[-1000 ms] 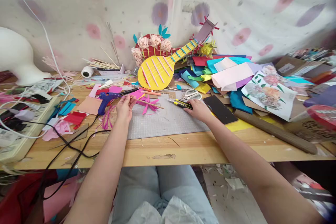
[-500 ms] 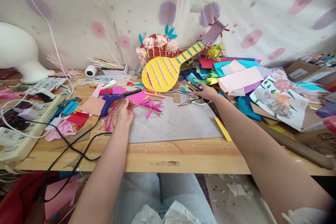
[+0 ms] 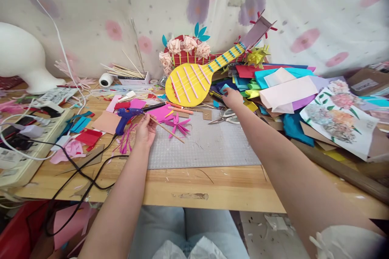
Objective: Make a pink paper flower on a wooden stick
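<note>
My left hand (image 3: 145,129) rests at the left edge of the grey cutting mat (image 3: 206,147) and pinches a thin wooden stick with a pink paper flower (image 3: 178,124) at its far end. My right hand (image 3: 232,98) is stretched out to the back of the mat, at the edge of a pile of coloured paper sheets (image 3: 282,89). Its fingers are closed on a yellow and black cutter knife (image 3: 215,94). White-handled scissors (image 3: 226,118) lie just under that hand. A yellow paper guitar (image 3: 190,83) leans behind.
A blue glue gun (image 3: 126,115) lies left of my left hand, its black cable trailing off the table's front edge. A power strip (image 3: 18,158), a white foam head (image 3: 21,60), a box of sticks (image 3: 127,75) and a cardboard tube (image 3: 343,170) surround the mat.
My right hand picked the cutter knife up off the mat and carried it back and up to the paper pile. My left hand kept the flower stick, tilting it slightly.
</note>
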Demonstrator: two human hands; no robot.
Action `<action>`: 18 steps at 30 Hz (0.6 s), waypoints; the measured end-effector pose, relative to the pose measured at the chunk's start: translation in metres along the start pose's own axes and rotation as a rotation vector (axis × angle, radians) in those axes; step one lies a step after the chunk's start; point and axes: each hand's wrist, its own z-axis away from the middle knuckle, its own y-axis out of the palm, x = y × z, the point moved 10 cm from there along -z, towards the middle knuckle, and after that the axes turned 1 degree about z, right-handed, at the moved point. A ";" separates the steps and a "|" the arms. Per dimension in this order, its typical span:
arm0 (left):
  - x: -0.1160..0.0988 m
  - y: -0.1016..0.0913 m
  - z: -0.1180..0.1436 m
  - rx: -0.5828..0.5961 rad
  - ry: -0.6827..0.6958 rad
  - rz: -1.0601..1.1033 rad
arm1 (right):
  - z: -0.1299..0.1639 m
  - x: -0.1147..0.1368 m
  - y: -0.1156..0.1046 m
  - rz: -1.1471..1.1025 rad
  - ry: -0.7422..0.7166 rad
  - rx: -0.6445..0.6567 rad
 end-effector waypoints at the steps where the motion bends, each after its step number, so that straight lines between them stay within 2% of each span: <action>1: -0.001 0.002 0.001 0.012 0.017 -0.021 | 0.009 0.010 -0.009 -0.018 -0.027 -0.052; 2: -0.001 0.005 0.002 0.029 0.040 -0.045 | 0.021 0.022 -0.017 -0.068 -0.061 -0.087; 3: -0.001 0.009 0.004 0.050 0.067 -0.070 | 0.036 0.036 -0.019 -0.157 -0.093 -0.056; 4: 0.000 0.014 0.008 0.074 0.096 -0.096 | 0.053 0.053 -0.014 -0.279 -0.148 0.044; 7: 0.008 0.035 0.022 0.155 0.163 -0.191 | 0.130 0.128 0.010 -0.677 -0.457 0.519; 9: 0.017 0.051 0.032 0.209 0.187 -0.284 | 0.171 0.157 0.020 -0.784 -0.557 0.689; 10: 0.022 0.059 0.037 0.242 0.199 -0.346 | 0.180 0.162 0.025 -0.793 -0.556 0.699; 12: 0.031 0.077 0.047 0.323 0.237 -0.484 | 0.178 0.155 0.032 -0.740 -0.517 0.627; 14: 0.043 0.093 0.060 0.413 0.299 -0.665 | 0.157 0.129 0.031 -0.652 -0.426 0.483; 16: 0.059 0.105 0.076 0.497 0.392 -0.929 | 0.127 0.083 0.023 -0.524 -0.256 0.327; 18: 0.090 0.117 0.097 0.663 0.469 -1.266 | 0.103 0.028 0.013 -0.306 -0.050 0.225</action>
